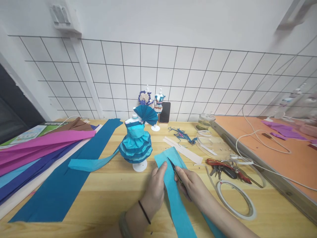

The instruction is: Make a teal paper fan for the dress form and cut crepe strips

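Note:
A long light-blue paper strip [173,188] runs from mid-table toward me, its far end raised between my hands. My left hand [156,183] pinches the strip's left side, thumb on top. In my right hand [189,181] is a pair of small dark scissors [174,167], their tips over the strip near its far end. Whether the blades are apart is hard to tell. Beyond my left hand stands a small white dress form [140,165] in a ruffled blue paper dress [136,142], with a dark teal pleated fan [146,114] at its shoulder.
Dark teal paper [59,188] and coloured sheets [47,145] lie at left. On the right are a tape roll [251,206], keys [218,170] and a white cable [274,172]. A phone [164,112] and smaller dressed forms [158,107] stand by the tiled wall.

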{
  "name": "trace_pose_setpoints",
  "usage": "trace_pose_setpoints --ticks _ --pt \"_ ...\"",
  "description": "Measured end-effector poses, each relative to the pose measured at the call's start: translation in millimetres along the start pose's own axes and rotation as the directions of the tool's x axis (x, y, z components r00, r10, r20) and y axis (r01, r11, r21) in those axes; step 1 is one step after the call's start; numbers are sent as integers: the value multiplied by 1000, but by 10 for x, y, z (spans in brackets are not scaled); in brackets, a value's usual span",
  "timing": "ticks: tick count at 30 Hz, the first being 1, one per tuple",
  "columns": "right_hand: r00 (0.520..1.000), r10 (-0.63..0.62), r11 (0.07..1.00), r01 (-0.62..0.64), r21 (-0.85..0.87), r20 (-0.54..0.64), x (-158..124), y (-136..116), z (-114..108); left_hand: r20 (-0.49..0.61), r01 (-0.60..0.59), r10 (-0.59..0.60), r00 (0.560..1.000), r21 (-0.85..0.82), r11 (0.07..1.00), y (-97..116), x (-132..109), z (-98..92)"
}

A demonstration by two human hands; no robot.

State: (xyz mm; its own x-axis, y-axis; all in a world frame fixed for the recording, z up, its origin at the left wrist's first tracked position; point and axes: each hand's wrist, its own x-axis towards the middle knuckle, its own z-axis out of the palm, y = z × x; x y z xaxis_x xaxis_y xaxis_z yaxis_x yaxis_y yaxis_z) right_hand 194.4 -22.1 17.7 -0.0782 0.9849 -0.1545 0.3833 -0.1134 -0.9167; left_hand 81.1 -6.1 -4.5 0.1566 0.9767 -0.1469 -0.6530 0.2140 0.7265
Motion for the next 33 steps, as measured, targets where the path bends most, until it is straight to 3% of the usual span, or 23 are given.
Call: trace_pose_setpoints --ticks 7,13,17,28,33 --pt "999 2 1000 -3 15 37 -33 -12 24 -24 6 -8 1000 -92 996 102 19 28" --pt "998 -4 1000 2 30 59 -47 -5 40 -71 37 -48 996 -144 989 69 41 8" --pt "999 -11 1000 11 -1 51 -41 -18 28 -120 -13 -1 993 -115 993 63 39 21" --pt "999 -33 995 34 -89 16 -28 -59 22 -58 -8 3 998 -91 996 85 -24 66" --pt "998 -61 986 62 -157 7 -17 -58 28 -65 -51 53 996 18 999 39 7 13"
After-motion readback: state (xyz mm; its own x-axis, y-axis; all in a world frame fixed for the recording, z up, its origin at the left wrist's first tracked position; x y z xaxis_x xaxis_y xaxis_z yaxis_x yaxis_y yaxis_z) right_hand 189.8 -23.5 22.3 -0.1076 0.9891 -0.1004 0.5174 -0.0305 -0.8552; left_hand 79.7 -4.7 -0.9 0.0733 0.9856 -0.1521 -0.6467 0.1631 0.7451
